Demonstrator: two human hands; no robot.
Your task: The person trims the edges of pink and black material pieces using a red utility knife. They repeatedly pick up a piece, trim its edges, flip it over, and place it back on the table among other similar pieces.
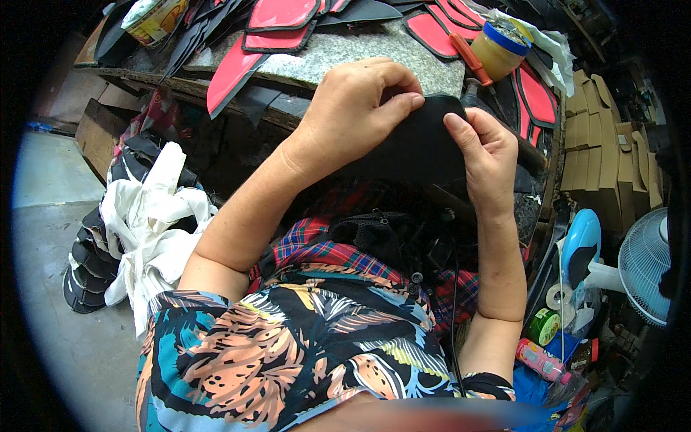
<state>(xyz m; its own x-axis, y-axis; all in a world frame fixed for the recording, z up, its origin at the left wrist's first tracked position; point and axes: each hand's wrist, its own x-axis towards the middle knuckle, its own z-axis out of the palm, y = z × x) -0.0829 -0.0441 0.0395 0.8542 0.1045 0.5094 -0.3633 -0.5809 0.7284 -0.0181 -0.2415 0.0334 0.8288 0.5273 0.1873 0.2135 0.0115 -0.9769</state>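
A black sheet-like piece, perhaps leather or fabric, hangs between my hands in front of the bench. My left hand pinches its top edge between thumb and curled fingers. At its upper right corner, my right hand grips it with the thumb on the near face. The lower part of the piece blends into the dark area above my lap. Just beyond my hands, red panels with black borders lie in overlapping piles on the stone bench top.
An orange-handled screwdriver leans by a blue-rimmed jar on the bench. A yellow tub stands far left. White cloth covers a black stack on the floor. Cardboard boxes and a fan are at right.
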